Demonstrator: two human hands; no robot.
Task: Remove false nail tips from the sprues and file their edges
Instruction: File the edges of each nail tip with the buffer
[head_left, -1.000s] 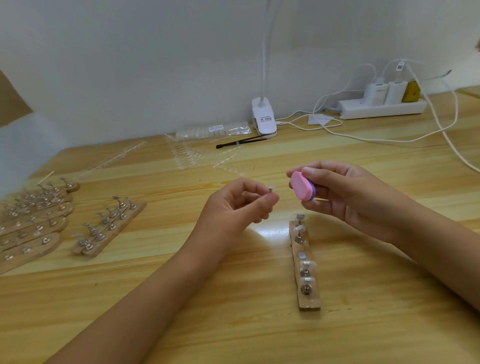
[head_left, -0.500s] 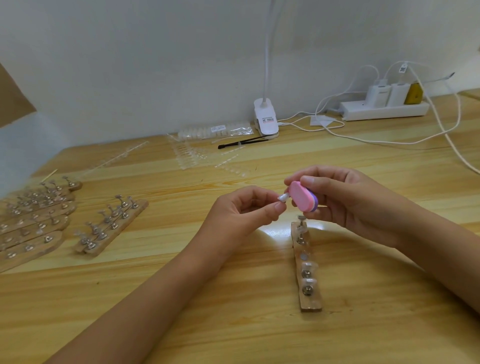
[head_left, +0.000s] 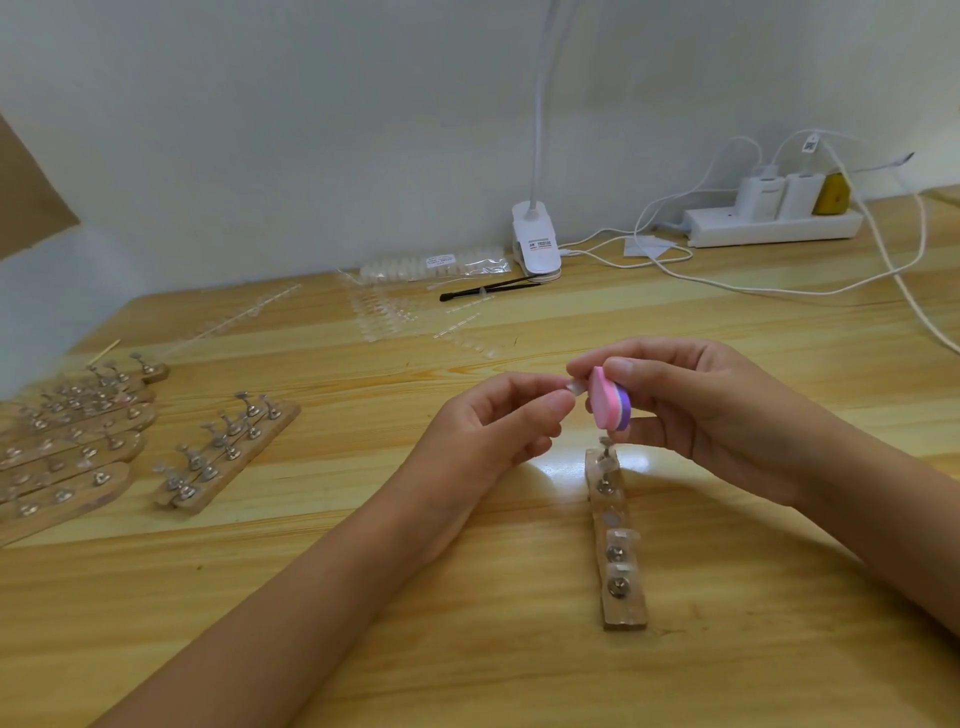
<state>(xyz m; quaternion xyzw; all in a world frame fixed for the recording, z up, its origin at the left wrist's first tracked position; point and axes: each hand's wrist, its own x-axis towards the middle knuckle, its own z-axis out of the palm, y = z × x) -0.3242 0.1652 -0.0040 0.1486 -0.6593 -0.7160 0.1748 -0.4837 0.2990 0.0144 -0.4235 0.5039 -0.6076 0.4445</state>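
Several wooden strips (head_left: 67, 467) lie packed together at the far left of the table (head_left: 467, 675), each studded with small metal stands. Two more strips (head_left: 228, 457) sit side by side just right of them, angled, stands upright.

Farther back, clear sprues (head_left: 384, 317) are spread flat on the wood. A bag of tips (head_left: 441, 262) lies behind them by the wall, a thin black tool (head_left: 488, 288) just in front of it.

Left hand (head_left: 488, 431), mid-frame and raised off the table: thumb and forefinger pinch one clear nail tip (head_left: 575, 387), the other fingers loosely curled under. The tip points right.

White lamp clip (head_left: 535, 244) stands at the table's back edge, neck rising out of my view.

The tip meets the pink face of a pink-and-purple file block (head_left: 610, 405), as far as I can tell touching near its upper edge. The block stands on edge.

One lone strip (head_left: 618, 545) lies on the table under the hands, running away from me. Some of its stands carry clear tips; the far stand sits just below the block.

Right hand (head_left: 717, 410): fingers and thumb curled round the block, gripping it from the right.

White power strip (head_left: 774, 226) with plugged adapters sits at the back right, cables trailing across the wood.
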